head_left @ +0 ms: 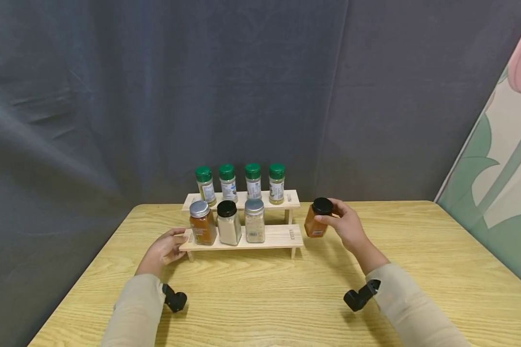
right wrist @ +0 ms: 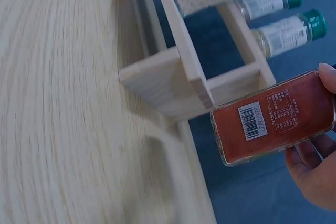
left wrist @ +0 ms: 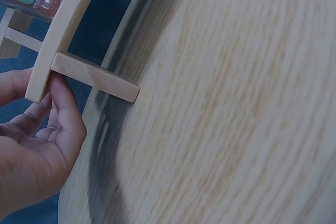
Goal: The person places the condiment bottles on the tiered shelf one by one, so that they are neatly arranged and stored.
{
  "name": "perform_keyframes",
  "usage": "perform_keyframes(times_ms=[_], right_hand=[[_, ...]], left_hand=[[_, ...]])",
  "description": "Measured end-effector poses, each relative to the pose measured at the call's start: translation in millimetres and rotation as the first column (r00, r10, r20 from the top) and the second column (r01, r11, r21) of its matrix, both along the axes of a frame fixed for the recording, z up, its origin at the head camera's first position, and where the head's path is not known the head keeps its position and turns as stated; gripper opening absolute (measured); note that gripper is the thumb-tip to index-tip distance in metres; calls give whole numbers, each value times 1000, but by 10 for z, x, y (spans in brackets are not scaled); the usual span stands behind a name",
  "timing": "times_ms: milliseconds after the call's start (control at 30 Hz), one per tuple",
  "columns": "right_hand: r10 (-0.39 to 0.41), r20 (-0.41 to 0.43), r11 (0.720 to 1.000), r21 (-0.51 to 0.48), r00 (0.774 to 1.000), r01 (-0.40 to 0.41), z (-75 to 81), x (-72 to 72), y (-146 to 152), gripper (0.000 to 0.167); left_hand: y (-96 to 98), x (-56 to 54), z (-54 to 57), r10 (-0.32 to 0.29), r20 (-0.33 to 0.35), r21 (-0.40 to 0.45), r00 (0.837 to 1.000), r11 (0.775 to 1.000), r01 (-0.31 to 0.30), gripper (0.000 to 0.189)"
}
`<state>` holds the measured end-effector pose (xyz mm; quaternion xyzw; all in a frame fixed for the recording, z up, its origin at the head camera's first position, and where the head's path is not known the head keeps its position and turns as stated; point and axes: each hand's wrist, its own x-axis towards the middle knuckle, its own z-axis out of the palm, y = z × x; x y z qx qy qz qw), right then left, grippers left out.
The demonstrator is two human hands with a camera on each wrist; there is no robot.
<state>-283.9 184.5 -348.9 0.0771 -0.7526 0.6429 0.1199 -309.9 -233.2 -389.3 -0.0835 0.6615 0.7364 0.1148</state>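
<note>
A two-tier wooden spice rack (head_left: pixel 280 237) stands on the table. My left hand (head_left: pixel 161 249) grips the left end of its lower shelf; in the left wrist view the fingers curl under the board beside a leg (left wrist: pixel 94 76). To the right of the rack, my right hand (head_left: pixel 348 227) holds a jar of red-orange spice (head_left: pixel 315 225) near its black lid. A barcode label (right wrist: pixel 253 120) shows on that jar. On the lower shelf sit an orange-brown jar (head_left: pixel 204 228), a black-lidded cream jar (head_left: pixel 229 228) and a silver-lidded pale jar (head_left: pixel 254 226); its right end is bare.
Several green-capped shakers (head_left: pixel 276 185) line the upper shelf. The yellowish wood table (head_left: pixel 260 299) extends around the rack, with a dark curtain (head_left: pixel 243 96) behind it. A flower-patterned panel (head_left: pixel 503 193) borders the right side.
</note>
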Motion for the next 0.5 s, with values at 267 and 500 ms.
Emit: perform_keyframes(times_ms=[267, 500], right_hand=[[49, -36, 999, -15, 998, -50, 87, 78, -138, 47], [85, -36, 995, -40, 996, -86, 90, 91, -283, 45]], left_hand=[[2, -1, -4, -9, -1, -11, 1000, 1000, 9, 50], [-12, 2, -9, -12, -7, 17, 1000, 1000, 12, 48]])
